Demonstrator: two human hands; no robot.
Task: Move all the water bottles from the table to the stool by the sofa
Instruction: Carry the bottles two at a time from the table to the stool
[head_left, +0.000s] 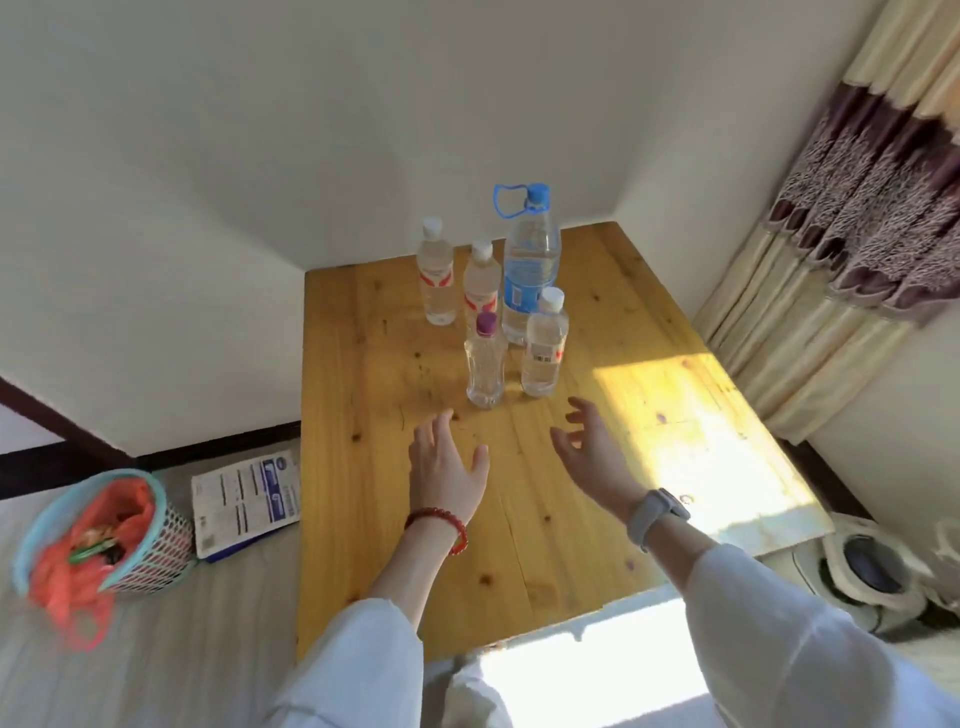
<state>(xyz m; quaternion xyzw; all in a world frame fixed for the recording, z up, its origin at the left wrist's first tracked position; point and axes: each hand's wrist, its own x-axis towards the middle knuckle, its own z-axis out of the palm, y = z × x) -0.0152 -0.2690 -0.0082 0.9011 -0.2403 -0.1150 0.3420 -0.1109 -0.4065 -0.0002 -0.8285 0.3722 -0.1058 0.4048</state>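
Several clear water bottles stand upright on the wooden table (649, 467). A tall one with a blue cap and handle (531, 265) is at the back. Two white-capped bottles with red labels (436, 275) (480, 283) stand left of it. Nearest me are a purple-capped bottle (485, 364) and a white-capped bottle (543, 345). My left hand (447, 467) hovers open just below the purple-capped bottle, not touching it. My right hand (592, 447) is open below the near white-capped bottle, fingers spread. No stool or sofa is in view.
On the floor left of the table stand a mesh waste basket with an orange bag (104, 540) and a flat printed box (244, 499). Curtains (857, 234) hang at the right. Slippers (872, 571) lie beside the table's right corner. Walls close in behind the table.
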